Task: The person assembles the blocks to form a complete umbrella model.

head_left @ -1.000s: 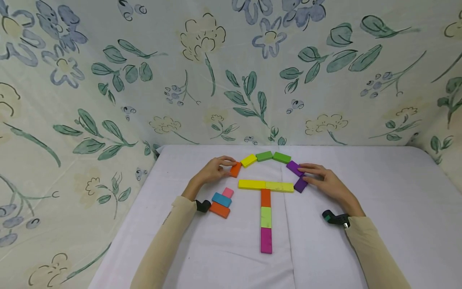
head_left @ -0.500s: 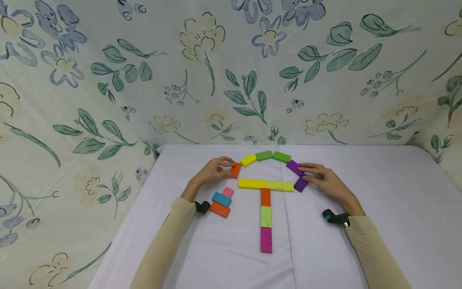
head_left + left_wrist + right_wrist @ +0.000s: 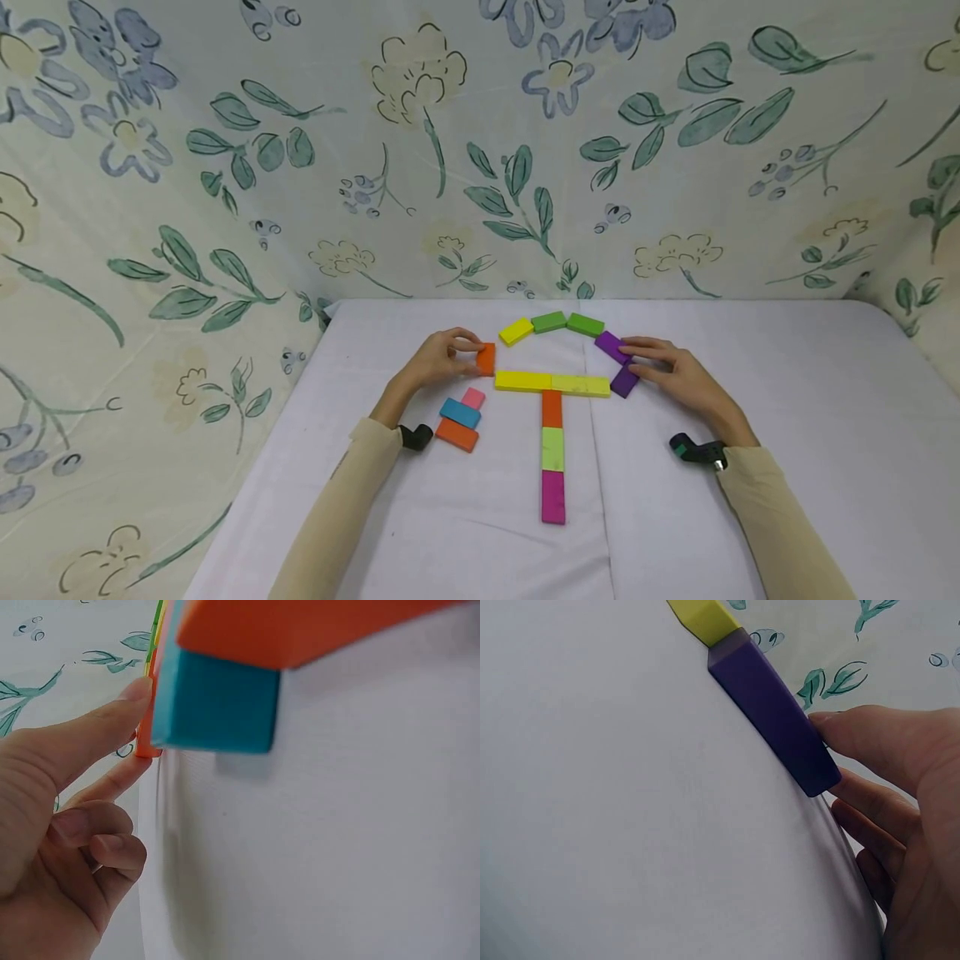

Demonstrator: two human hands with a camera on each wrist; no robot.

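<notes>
At the far left, a floral cloth (image 3: 180,333) hangs beside and behind the white-covered desk (image 3: 825,375). The person's left hand (image 3: 438,358) holds the outer orange block (image 3: 487,360), its grip narrowed to a pinch between thumb and index finger, the other fingers curled in. Below that hand, near its black wrist camera (image 3: 417,437), three blocks lie in a slanted row: the lower orange block (image 3: 457,435), the blue block (image 3: 460,412) and the pink block (image 3: 473,398). The outer orange block lies just beside the left end of a yellow bar (image 3: 522,381) made of two blocks, and apart from the yellow block (image 3: 516,332) that begins an arch above. The arch runs on through the left green block (image 3: 549,322). Under the bar's middle, a straight stem goes down: orange (image 3: 552,408), lime (image 3: 552,450), magenta (image 3: 553,497). Further right come the right green block (image 3: 585,324), then the upper purple block (image 3: 611,347) and lower purple block (image 3: 624,382). At their outer side the right hand (image 3: 682,379) touches both purple blocks with thumb and index finger, its grip loosely spread rather than clasped.
</notes>
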